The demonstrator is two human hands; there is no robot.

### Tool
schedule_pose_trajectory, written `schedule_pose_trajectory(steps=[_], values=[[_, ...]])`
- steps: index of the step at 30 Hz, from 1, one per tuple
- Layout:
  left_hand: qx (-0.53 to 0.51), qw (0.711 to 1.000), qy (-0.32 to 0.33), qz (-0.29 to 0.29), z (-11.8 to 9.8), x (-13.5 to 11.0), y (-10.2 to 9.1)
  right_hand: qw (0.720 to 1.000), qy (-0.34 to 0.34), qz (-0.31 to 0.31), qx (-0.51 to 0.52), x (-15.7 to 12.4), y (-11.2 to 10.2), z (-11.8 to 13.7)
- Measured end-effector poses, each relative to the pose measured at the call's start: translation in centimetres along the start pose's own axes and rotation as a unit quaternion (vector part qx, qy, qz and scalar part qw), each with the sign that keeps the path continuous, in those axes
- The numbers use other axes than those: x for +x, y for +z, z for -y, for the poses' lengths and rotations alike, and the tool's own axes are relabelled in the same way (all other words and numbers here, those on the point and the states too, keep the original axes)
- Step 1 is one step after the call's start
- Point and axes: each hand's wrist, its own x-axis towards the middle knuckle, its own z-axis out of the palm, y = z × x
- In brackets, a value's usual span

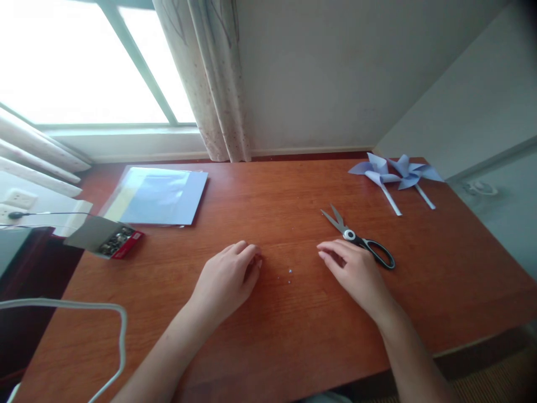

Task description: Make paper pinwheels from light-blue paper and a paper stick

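Lying beside the loosely parted right hand [354, 271]: scissors [349, 235]; left hand [226, 273] curled, grip unclear.

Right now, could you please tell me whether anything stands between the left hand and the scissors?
Partly: the right hand, close beside the black-handled scissors, crosses the straight path from the left hand to their handle end; nothing visible blocks the way to their blades.
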Motion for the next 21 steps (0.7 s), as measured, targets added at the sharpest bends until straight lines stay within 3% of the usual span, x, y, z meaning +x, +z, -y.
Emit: schedule_pose_trajectory(steps=[6,11,16,21], values=[[0.003,1.0,-0.002,0.002,-0.2,0.0,-0.3,0.985,0.036,-0.091,-0.143,-2.0,-2.7,-4.8],[-0.004,1.0,0.0,0.003,-0.8,0.0,-0.2,0.973,0.077,-0.076,-0.206,-4.6,-4.4,-7.7],[-0.052,0.998,0.045,-0.007,-2.2,-0.5,1.0,0.976,0.076,-0.026,-0.204,-5.5,-4.4,-8.2],[-0.156,0.979,0.128,0.013,-3.1,-0.8,1.5,0.974,0.105,-0.021,-0.199,-4.9,-4.0,-7.7]])
